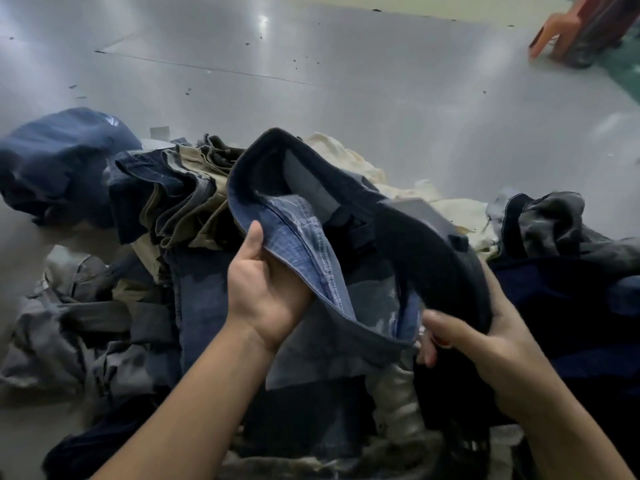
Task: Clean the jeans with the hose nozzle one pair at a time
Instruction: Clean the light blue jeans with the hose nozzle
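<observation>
Jeans (pixel 346 216), dark blue, are held up at the open waistband above a heap of trousers (pixel 180 209) on the grey table (pixel 346 64). Left hand (pixel 263 282) has its grip clamped on the near waistband edge, thumb on top. Right hand (pixel 485 337) grips the dark far side, fingers curled around it.
</observation>
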Demonstrator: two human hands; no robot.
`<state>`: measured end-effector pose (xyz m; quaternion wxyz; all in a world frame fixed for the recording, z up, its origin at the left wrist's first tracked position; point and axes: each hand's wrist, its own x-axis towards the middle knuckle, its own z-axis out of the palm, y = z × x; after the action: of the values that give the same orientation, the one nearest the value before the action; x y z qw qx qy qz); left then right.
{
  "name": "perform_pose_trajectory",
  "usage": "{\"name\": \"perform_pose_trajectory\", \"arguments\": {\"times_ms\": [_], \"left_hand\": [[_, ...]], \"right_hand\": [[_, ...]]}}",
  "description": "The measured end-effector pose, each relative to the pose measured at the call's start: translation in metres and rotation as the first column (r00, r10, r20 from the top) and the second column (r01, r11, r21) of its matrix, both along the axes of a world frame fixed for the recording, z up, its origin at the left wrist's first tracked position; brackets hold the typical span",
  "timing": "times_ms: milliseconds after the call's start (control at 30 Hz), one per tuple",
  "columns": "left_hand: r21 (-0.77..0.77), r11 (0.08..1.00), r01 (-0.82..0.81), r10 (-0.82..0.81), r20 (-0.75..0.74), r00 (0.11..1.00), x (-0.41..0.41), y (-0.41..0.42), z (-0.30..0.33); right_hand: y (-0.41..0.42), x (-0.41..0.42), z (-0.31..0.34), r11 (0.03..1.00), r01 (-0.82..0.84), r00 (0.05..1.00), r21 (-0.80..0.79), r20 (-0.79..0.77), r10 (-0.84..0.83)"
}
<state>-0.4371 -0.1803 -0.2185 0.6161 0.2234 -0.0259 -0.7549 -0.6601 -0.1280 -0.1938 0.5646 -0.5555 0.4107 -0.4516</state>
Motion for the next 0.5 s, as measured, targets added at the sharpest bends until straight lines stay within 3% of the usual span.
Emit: {"name": "perform_pose_trajectory", "arguments": {"times_ms": [100,167,367,500], "left_hand": [[-0.034,0.999,-0.013,0.012,-0.032,0.999,0.005,0.001,0.000],[-0.027,1.000,0.001,0.000,0.036,0.999,0.003,0.002,-0.002],[0.002,0.999,0.040,-0.040,0.138,0.990,-0.010,0.008,-0.007],[-0.044,0.990,0.134,-0.117,0.281,0.953,-0.024,0.016,-0.008]], "right_hand": [[0.013,0.003,-0.008,0.983,-0.172,0.983,0.060,-0.057,0.175],[0.018,0.008,-0.013,0.972,-0.220,0.971,0.084,-0.072,0.226],[0.023,0.016,-0.021,0.973,-0.192,0.975,0.130,-0.085,0.203],[0.020,0.018,-0.022,0.978,-0.160,0.982,0.134,-0.084,0.172]]}}
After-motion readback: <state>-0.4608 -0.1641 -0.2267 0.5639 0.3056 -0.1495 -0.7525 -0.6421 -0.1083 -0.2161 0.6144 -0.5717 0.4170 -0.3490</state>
